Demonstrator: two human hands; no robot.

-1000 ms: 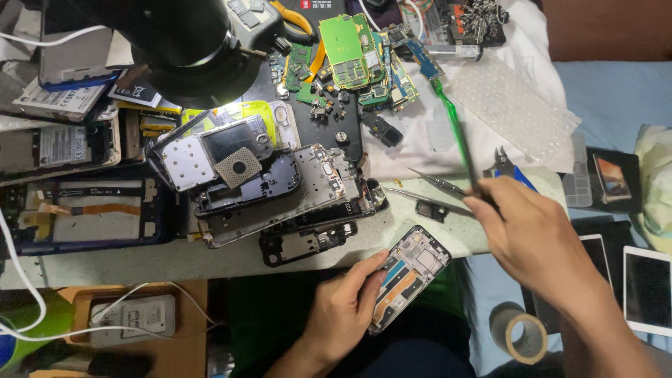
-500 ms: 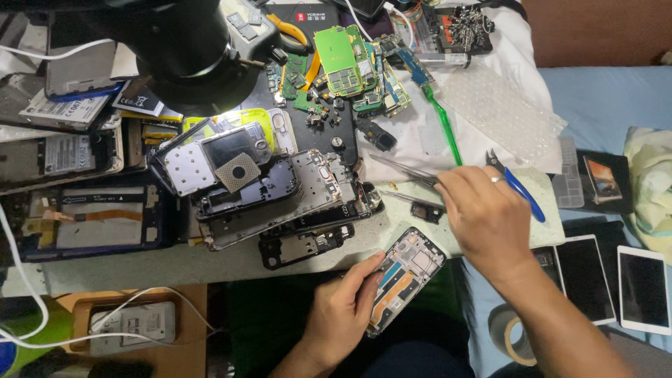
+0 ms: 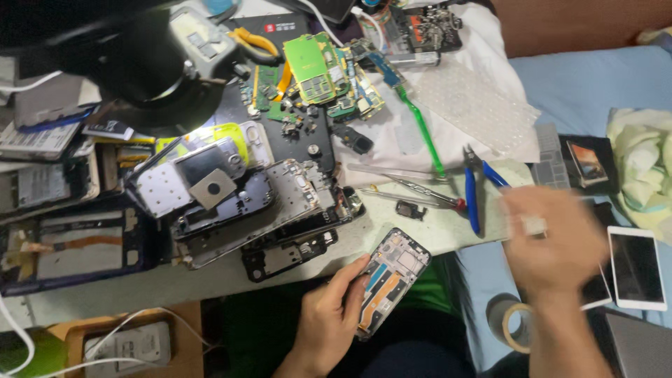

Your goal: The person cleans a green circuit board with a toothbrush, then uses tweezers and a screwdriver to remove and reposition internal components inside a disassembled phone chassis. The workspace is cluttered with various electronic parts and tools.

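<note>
- Messy tabletop [image 3: 84,294] was full of broken phone parts.
- Left hand [image 3: 329,322] had its grip around an open phone frame [image 3: 390,278], tilted up off the tabletop edge so its insides showed.
- Right hand [image 3: 553,241] was blurry beside the frame; I cannot tell its grip.
- Blue pliers [image 3: 474,192] lay just past the frame, easy to reach.

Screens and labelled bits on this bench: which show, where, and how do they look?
White phone screen: far right, blank rectangle.
Black box: right, orange picture on lid.
Opened phone: in left hand, dark frame, orange and blue strips.
White labelled drive: bottom left, on wood.
</note>
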